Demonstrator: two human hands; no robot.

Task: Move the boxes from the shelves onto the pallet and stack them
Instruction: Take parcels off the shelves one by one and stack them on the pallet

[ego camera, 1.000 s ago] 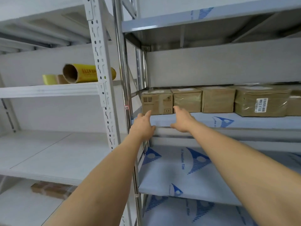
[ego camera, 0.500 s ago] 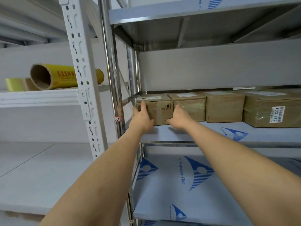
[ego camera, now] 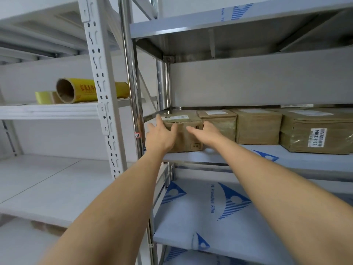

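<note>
A small brown cardboard box (ego camera: 191,142) with a white label on top stands at the left end of a row on the steel shelf (ego camera: 248,159). My left hand (ego camera: 162,134) lies against its left front edge, fingers straight and pointing up, thumb across the front. My right hand (ego camera: 207,133) presses on its right side with the thumb on the front face; its fingers reach into the gap beside the neighbouring box (ego camera: 221,123) and are mostly hidden. Two more wrapped boxes (ego camera: 257,129) (ego camera: 315,134) follow to the right. No pallet is in view.
A shiny steel post (ego camera: 131,92) and a white perforated upright (ego camera: 101,73) stand just left of the box. On the white shelf to the left lie a yellow film roll (ego camera: 86,90) and yellow tape (ego camera: 44,97). Lower shelves carry blue-printed protective film (ego camera: 210,207).
Both hands have reached further onto the leftmost box, from touching its front to lying along its two sides. The view has moved closer to the shelf.
</note>
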